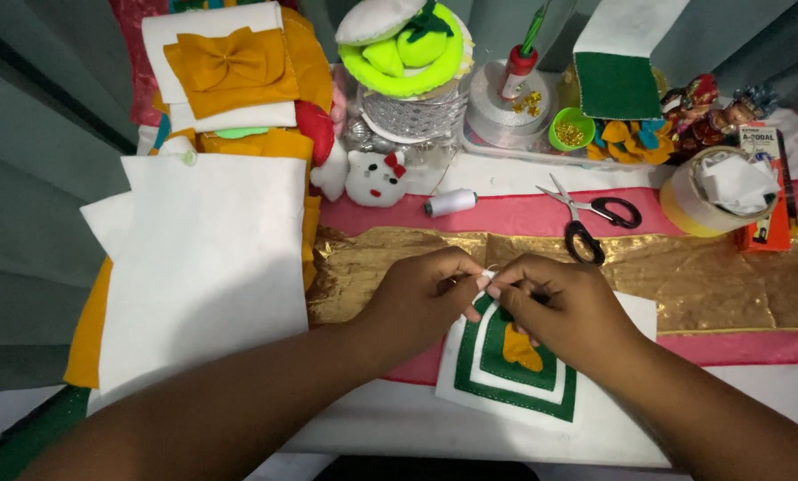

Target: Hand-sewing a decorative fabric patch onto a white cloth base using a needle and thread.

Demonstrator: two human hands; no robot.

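felt square [515, 379], white with green borders and a yellow shape, lies flat just under both hands. left hand [421, 298] and right hand [555, 307] pinch something tiny and white together at its top edge, probably thread. scissors [590, 223] and thread spool [450, 203] sit beyond the pinch; a loosened pinch could likely drop the thread.

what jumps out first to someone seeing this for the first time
Both hands meet at centre, left hand and right hand, their fingers pinching something small over a white felt piece with green square borders. Behind them lie black-handled scissors on a pink strip, and a neon-green felt ornament tops a jar at the back.
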